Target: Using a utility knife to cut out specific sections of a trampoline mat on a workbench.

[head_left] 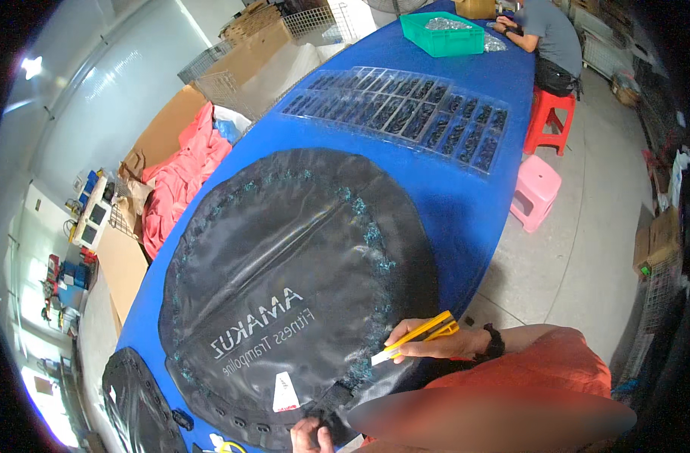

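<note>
Round cover: a large black disc-shaped cover [262,219] is spread across the near part of the blue table [465,204], marked with pale lettering and ringed by patches of teal near its rim.
Right hand: a yellow utility knife [429,331] is gripped firmly in the right hand [416,347], the fingers closed around its body; a dark band [496,343] is worn on the wrist.
Blade end: pointed down and to the left, over the teal patches at the cover's near right side.
Left hand: the left hand [312,436] is placed at the cover's near edge, fingers curled; whether any fabric is pinched cannot be told, as the fingertips are poorly seen.
White tag: a tapering white piece with a red lower end [286,392] is laid on the cover, just beyond the left hand.
Second cover: another black cover [137,400] is seen at the table's near left end.
Far table: clear compartment trays [405,109] filled with dark pieces are set beyond the round cover, and a green crate [443,39] is placed farther off.
Co-worker: a person in grey [557,38] is seated on a red stool [550,128]; a pink stool [537,189] is left nearer.
</note>
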A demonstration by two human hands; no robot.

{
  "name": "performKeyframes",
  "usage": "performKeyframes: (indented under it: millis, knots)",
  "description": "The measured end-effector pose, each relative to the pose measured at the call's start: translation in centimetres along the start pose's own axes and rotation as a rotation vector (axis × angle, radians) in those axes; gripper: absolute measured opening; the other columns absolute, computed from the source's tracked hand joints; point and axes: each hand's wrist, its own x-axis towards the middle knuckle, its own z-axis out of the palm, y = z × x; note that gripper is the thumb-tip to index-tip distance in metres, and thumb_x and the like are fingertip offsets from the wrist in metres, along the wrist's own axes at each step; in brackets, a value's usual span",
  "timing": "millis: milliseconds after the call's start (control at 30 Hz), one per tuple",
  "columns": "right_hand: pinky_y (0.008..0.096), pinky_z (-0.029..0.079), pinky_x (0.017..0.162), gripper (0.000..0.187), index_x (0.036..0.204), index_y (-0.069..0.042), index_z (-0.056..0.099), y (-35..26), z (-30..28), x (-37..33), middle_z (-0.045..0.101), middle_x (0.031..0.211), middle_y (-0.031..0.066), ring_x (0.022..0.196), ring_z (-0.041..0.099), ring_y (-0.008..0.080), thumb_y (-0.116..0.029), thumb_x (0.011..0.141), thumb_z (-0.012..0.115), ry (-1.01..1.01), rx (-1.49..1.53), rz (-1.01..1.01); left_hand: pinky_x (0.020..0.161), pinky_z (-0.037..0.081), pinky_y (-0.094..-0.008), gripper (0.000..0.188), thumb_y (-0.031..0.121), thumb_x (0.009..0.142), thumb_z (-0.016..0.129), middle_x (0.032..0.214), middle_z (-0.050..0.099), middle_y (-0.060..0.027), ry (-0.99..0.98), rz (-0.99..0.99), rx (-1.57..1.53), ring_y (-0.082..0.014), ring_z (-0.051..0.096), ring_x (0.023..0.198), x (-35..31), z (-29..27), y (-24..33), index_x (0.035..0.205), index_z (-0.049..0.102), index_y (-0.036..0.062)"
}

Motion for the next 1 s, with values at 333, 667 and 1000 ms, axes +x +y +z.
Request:
performKeyframes:
  millis: [333,667,1000]
  knots:
    - [0.0334,0.053,0.098,0.025,0.126,-0.005,0.06,1.6,-0.1,0.2,0.068,0.119,0.0114,0.107,0.068,0.0156,-0.012,0.102,0.063,0.026,0.069,-0.04,0.086,0.055,-0.0446,0.028,0.029,0.095,0.068,0.108,0.07,-0.0125,0.016,-0.068,-0.052,-0.0265,0.068,0.097,-3.2,0.2,-3.1,0.109,0.07,0.0038]
    - [0.0322,0.055,0.096,0.03,0.129,-0.005,0.056,2.0,0.0,0.6,0.066,0.12,0.011,0.106,0.07,0.0164,-0.022,0.105,0.061,0.098,-0.085,-0.098,0.086,0.055,-0.0444,0.028,0.028,0.096,0.068,0.108,0.07,-0.0124,0.051,-0.103,-0.219,-0.0264,0.068,0.097,-5.6,2.9,-7.8,0.109,0.07,0.0037]
    - [0.0317,0.057,0.094,0.037,0.127,-0.005,0.058,1.7,0.7,1.0,0.068,0.115,0.0094,0.101,0.07,0.0166,-0.031,0.102,0.067,0.179,-0.255,-0.071,0.086,0.055,-0.0441,0.028,0.027,0.096,0.068,0.108,0.07,-0.0123,0.09,-0.146,-0.408,-0.0263,0.067,0.098,-7.4,7.0,-10.9,0.11,0.07,0.0036]
